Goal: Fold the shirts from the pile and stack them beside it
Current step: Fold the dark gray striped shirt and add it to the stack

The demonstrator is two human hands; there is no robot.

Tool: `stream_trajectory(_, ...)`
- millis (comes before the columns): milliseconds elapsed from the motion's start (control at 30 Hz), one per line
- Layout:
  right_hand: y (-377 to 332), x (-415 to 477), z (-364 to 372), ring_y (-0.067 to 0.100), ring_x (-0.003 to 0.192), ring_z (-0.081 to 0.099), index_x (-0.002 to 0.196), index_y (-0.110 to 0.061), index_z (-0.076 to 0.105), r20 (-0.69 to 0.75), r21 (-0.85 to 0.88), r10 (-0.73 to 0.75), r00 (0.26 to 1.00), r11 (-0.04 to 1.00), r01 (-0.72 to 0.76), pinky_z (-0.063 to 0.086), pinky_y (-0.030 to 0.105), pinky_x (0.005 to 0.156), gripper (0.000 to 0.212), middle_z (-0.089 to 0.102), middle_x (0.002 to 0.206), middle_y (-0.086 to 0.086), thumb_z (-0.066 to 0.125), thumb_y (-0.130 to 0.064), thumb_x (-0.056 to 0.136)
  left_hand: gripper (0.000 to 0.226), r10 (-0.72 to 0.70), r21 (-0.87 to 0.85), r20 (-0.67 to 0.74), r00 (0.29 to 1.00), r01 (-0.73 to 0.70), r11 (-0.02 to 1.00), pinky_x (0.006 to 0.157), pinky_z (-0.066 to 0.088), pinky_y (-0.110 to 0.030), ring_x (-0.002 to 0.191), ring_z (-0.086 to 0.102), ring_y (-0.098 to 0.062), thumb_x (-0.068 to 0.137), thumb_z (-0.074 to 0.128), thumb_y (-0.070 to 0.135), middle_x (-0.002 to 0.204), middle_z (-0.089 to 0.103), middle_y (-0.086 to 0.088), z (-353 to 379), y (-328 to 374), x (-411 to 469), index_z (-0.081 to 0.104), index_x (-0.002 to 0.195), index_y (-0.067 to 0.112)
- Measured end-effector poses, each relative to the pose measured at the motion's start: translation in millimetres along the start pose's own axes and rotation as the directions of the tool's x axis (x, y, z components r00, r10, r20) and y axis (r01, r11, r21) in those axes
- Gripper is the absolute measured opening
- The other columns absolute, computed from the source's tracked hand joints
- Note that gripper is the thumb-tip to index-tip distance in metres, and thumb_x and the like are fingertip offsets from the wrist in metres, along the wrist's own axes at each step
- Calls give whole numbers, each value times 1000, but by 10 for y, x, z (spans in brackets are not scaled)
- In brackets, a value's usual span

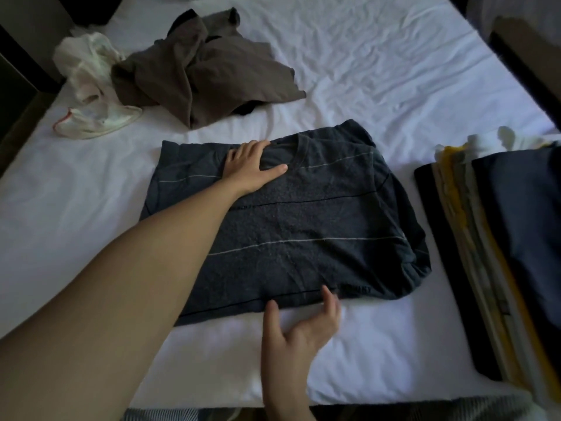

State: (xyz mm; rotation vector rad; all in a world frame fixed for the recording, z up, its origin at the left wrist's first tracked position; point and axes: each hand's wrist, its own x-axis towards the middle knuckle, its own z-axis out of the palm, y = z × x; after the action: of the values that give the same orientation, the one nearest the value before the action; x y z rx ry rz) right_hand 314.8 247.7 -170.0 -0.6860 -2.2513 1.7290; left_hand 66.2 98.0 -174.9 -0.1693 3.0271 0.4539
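**Head view.** My left grip [255, 165], a bare hand with fingers straight and slightly apart, pressed flat on the dark striped shirt [303, 226] just beside its collar [300, 159]. My right grip [300, 332], fingers loosely spread and clamped on nothing, met the shirt's near edge with its fingertips [328, 294].

The shirt lay part-folded on the white bed [364, 71], spanning the ground between the two grips. Its end to the right of both was bunched and rounded rather than square.

I judged it a light, limp knit. It would not hold a crease unaided, would drag rather than slide on the wrinkled sheet, and would sag if lifted by one point. The better hold, to my mind, was a pinch at two corners along the edge under the right grip. Flat palms slid beneath would also carry it whole.

Beyond the left grip and off to its left sat the unfolded pile, a crumpled brown shirt [197, 71] touching a white garment [91, 83].

Well to the right of both grips stood the stack of folded shirts [501, 223], a navy one uppermost, its layers showing along the side facing the grips. Only a strip of bare sheet lay between the shirt and that stack, and I saw nothing in the path. The stack's near end, though, sat close to the bed's edge.
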Motion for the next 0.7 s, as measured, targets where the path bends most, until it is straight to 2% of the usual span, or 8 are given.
stream_trajectory(33,-139,-34,-5,17,123,37,126,-29,32,25,220,280,960,935,-278,27,21,102,57,31,136,5,65,-11,83,74,-8,-33,-12,1000,8,999,114,15,-39,140,22,-21,86,44,68,152,27,1,-2,5,-16,25,145,28)
stream_trajectory(67,-226,-66,13,14,115,44,128,-26,32,96,386,507,857,774,-501,31,23,99,59,33,134,3,62,0,85,74,-21,-60,-24,999,19,998,113,18,-38,139,24,-23,85,47,67,150,30,0,-6,14,-31,26,144,28)
stream_trajectory(133,-325,-96,57,8,96,52,137,-20,30,165,511,689,705,551,-659,37,31,98,62,37,132,1,57,4,87,74,-48,-87,-35,998,45,995,111,21,-38,137,27,-26,84,49,67,148,32,-4,-13,28,-71,27,143,28)
stream_trajectory(267,-419,16,156,17,99,54,134,-14,35,237,534,733,637,449,-716,45,35,90,52,48,119,6,60,-5,89,75,-51,-41,-12,999,51,998,108,25,-38,134,32,-29,84,48,67,144,38,-7,-56,37,-125,29,142,23)
stream_trajectory(367,-403,114,185,12,71,52,95,-5,52,322,455,746,583,418,-786,47,26,71,12,57,82,3,59,-14,91,81,-50,-12,85,995,51,999,103,34,-40,130,40,-29,80,52,71,142,43,-6,-186,4,-181,31,142,23)
stream_trajectory(433,-393,136,209,12,66,49,85,-6,55,344,412,735,584,441,-798,42,24,63,14,53,74,2,59,-18,91,90,-57,2,203,978,57,998,100,39,-41,129,43,-29,74,58,72,144,42,-6,-304,-6,-227,27,145,25)
stream_trajectory(567,-444,117,160,24,102,56,114,-1,54,337,353,697,632,529,-772,45,36,96,31,58,109,11,58,-22,92,89,-145,-102,335,931,189,977,100,44,-40,122,50,-27,70,75,57,140,49,-6,-473,46,-343,40,141,17)
stream_trajectory(700,-489,179,-91,24,107,55,96,-9,54,392,392,621,679,555,-733,42,39,100,8,57,117,11,53,-17,95,65,-192,-383,469,862,394,836,94,45,-35,110,55,-26,72,80,40,122,57,-3,-630,28,-577,55,124,9)
